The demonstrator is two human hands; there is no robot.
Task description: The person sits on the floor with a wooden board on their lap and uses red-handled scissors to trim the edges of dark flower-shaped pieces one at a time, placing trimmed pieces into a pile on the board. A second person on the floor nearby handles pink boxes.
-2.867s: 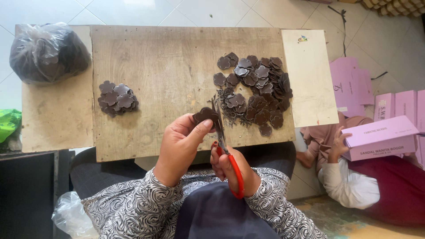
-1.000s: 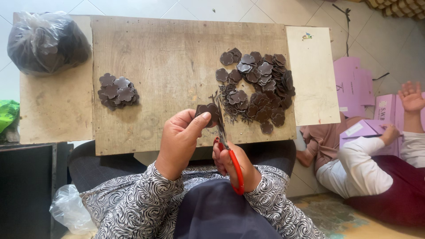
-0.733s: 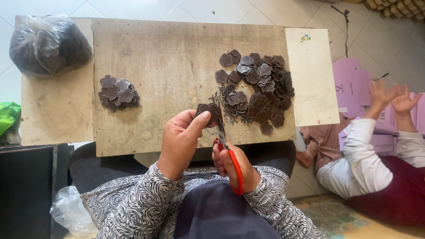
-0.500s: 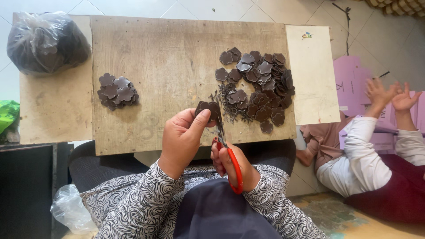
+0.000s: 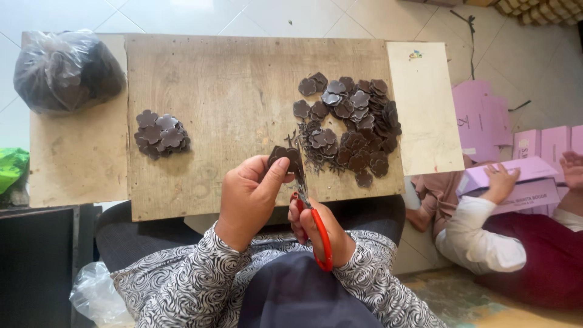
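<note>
We see our left hand (image 5: 249, 197) closed on a dark brown flower-shaped piece (image 5: 284, 157), thumb on top and fingers curled beneath, holding it just above the near edge of the wooden desk (image 5: 243, 91). Our right hand (image 5: 319, 228) has its grip shut through the red handles of a pair of scissors (image 5: 311, 212); the blades point up and away from us and meet the right edge of the held piece. We cannot tell how far apart the blades stand, since they are thin and partly hidden against the piece.

Just beyond the scissors, on the right half of the desk, lies a large loose heap of brown flower pieces (image 5: 352, 130), with thin dark trimmings (image 5: 310, 159) scattered at its near-left edge. A smaller, tidier stack of flower pieces (image 5: 161, 133) sits well apart on the left. A clear plastic bag of dark pieces (image 5: 64, 70) rests at the far left corner. A pale board (image 5: 425, 115) lies at the desk's right end.

To the right, on the floor, another person's hand (image 5: 501, 179) rests on a pink box (image 5: 516, 182).
</note>
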